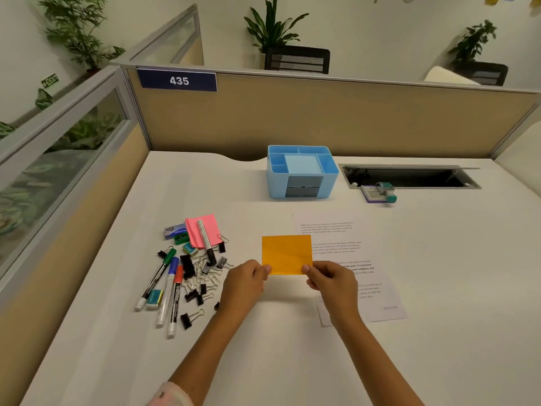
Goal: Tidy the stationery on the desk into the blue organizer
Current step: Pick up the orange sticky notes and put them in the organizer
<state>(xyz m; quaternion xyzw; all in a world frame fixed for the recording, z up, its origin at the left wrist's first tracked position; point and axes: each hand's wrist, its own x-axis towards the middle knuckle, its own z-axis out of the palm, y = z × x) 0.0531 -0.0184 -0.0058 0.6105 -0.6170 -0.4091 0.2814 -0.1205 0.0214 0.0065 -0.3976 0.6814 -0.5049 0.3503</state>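
Both hands hold an orange sticky-note pad [287, 254] above the desk, my left hand [245, 281] pinching its near left corner and my right hand [330, 281] its near right corner. The blue organizer [301, 171] stands at the back of the desk, its top compartments showing nothing inside. To the left lies a pile: several markers [168, 285], a pink sticky-note pad [202, 230], several black binder clips [188, 266] and paper clips, erasers [154, 297] and a staple box [174, 231].
A printed sheet of paper [351, 259] lies under and right of my right hand. A stapler [380, 193] sits at the edge of an open cable slot [409, 175] at the back right. Partition walls [292, 118] bound the desk at the back and left.
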